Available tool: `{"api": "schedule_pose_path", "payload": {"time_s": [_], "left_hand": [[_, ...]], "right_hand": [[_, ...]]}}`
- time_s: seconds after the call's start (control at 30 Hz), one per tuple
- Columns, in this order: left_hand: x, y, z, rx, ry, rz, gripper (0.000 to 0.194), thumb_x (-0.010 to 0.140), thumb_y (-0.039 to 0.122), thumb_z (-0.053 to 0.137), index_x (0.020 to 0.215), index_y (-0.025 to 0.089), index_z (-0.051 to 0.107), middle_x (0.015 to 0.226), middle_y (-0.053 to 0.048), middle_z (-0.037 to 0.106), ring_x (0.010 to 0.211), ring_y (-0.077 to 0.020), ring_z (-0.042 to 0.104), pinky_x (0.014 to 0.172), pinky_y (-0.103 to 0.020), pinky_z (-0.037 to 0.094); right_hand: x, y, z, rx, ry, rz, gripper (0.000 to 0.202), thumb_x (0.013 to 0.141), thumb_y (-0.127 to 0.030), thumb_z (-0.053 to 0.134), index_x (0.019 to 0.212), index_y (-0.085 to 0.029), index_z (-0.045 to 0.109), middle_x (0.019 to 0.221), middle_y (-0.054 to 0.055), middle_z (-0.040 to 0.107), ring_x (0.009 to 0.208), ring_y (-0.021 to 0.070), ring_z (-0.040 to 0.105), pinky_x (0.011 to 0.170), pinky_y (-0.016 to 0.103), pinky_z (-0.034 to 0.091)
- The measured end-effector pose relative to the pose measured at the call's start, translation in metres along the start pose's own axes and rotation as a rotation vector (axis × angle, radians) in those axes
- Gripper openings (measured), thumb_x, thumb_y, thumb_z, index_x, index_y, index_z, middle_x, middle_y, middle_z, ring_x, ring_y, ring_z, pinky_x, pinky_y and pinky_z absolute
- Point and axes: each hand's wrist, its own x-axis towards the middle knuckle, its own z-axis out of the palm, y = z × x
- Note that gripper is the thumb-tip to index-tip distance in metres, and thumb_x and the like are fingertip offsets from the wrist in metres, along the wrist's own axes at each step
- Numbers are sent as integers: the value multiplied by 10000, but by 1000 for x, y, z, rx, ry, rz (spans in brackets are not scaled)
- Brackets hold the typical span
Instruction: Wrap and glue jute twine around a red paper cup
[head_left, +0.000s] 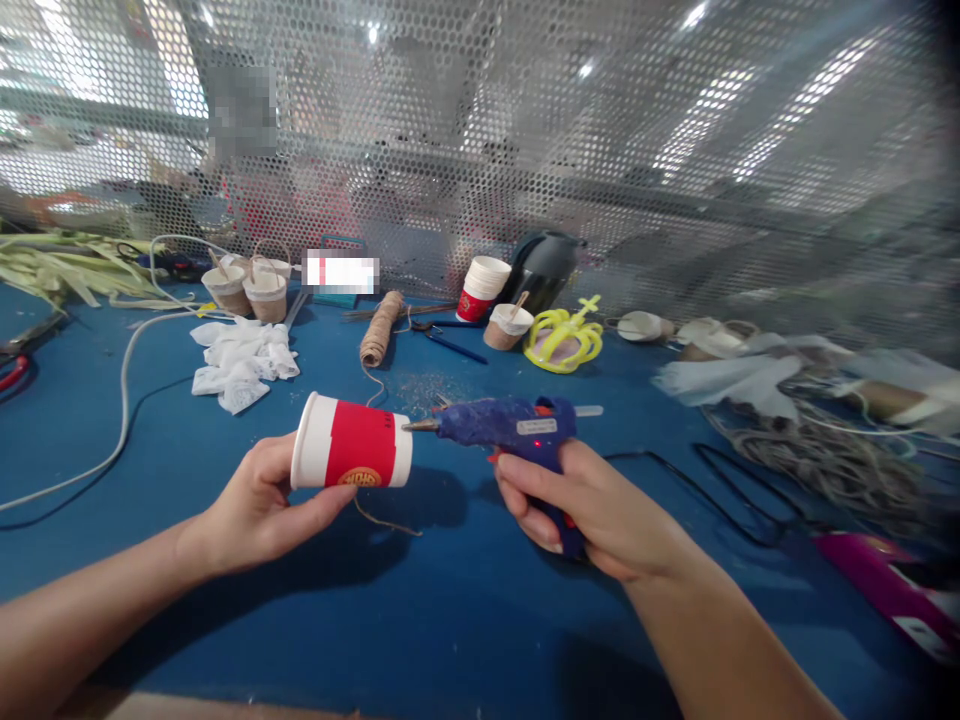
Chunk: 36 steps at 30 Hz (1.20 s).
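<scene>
A white paper cup [362,430] with a red printed band lies sideways in my left hand [262,500], its wide mouth toward the left. My fingers wrap round its far side and the thumb presses underneath. My right hand [555,490] grips a blue glue gun [495,424] by its handle, a finger near the trigger. The metal nozzle touches or nearly touches the cup near its base. A clear glue stick pokes from the gun's rear. Behind and below the cup runs a thin strand of twine [386,522].
Behind stand a twine roll [382,328], stacked paper cups [482,288], wrapped cups [265,296], pliers [454,342] and a yellow crown-shaped piece [562,342]. Crumpled white fabric [244,358] lies left. Grey cord [795,455] and a purple box [885,585] lie right. Perforated metal [450,120] closes the back.
</scene>
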Motion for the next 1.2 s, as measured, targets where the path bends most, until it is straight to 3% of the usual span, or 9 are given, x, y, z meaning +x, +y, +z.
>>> {"api": "schedule_pose_path", "payload": {"time_s": [0.17, 0.33, 0.5, 0.9, 1.0, 1.2], "left_hand": [[0, 3, 2, -203, 48, -256, 157, 700, 180, 639, 830, 112, 694, 780, -83, 725, 657, -186, 651, 629, -270, 548], [4, 3, 3, -327, 111, -370, 184, 667, 212, 681, 828, 124, 693, 761, -59, 726, 643, -170, 648, 595, -244, 543], [3, 2, 3, -308, 101, -371, 180, 675, 201, 674, 837, 124, 690, 773, -60, 727, 657, -172, 651, 611, -246, 541], [0, 2, 3, -174, 30, -201, 124, 674, 126, 644, 785, 121, 700, 754, -58, 727, 660, -184, 658, 624, -244, 535], [0, 4, 3, -210, 26, -234, 118, 667, 119, 646, 773, 120, 698, 739, -50, 728, 645, -177, 656, 614, -234, 533], [3, 5, 5, -408, 96, -431, 130, 649, 142, 685, 779, 144, 684, 707, -10, 726, 568, -117, 633, 545, -167, 517]], "right_hand": [[-1, 1, 1, -20, 7, -12, 378, 701, -469, 610, 531, -151, 496, 381, -52, 400, 332, 43, 351, 321, 172, 232], [-2, 4, 0, -51, -8, -26, 365, 723, -455, 600, 547, -149, 504, 388, -55, 411, 332, 35, 352, 340, 174, 257], [-3, 4, 0, -68, -12, -36, 361, 722, -452, 604, 553, -148, 508, 382, -56, 415, 335, 34, 360, 342, 171, 256], [0, 0, 2, -49, 22, -49, 369, 749, -439, 580, 535, -148, 507, 365, -50, 417, 332, 38, 373, 337, 168, 254], [0, 0, 3, -52, 29, -58, 372, 742, -445, 585, 534, -146, 509, 363, -52, 415, 333, 39, 374, 339, 170, 266], [-1, 2, 3, -93, 17, -85, 371, 747, -453, 578, 552, -144, 510, 378, -54, 421, 344, 37, 382, 347, 171, 276]]}}
